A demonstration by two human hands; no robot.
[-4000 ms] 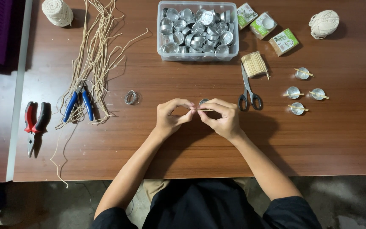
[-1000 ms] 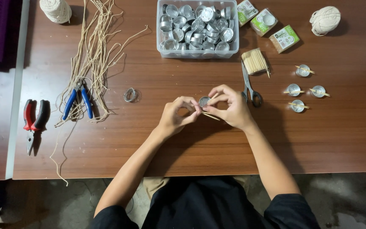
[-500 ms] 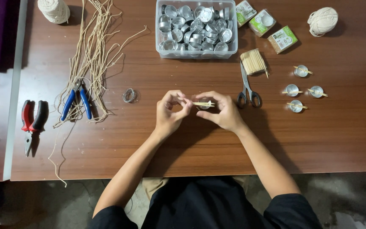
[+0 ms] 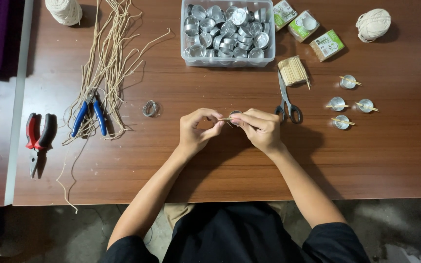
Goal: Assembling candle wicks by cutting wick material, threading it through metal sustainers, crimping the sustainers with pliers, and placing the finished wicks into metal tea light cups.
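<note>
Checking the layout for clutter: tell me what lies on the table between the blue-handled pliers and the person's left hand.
In the head view, only a small wire ring lies between the blue-handled pliers and the left hand; the rest is bare table.

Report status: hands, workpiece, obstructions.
Left hand and right hand both pinching small metal cup with thin stick across. Scissors close beside right hand, not touching.

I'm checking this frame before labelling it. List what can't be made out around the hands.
Head view:
- Small metal cup: mostly covered by the right hand; its contents are hidden.
- Thin stick: only a short piece shows between the left hand and the right; its ends are hidden.
- Cups in the clear plastic box: piled and too small to count.
- Spool of twine: cut off by the top edge.
</note>
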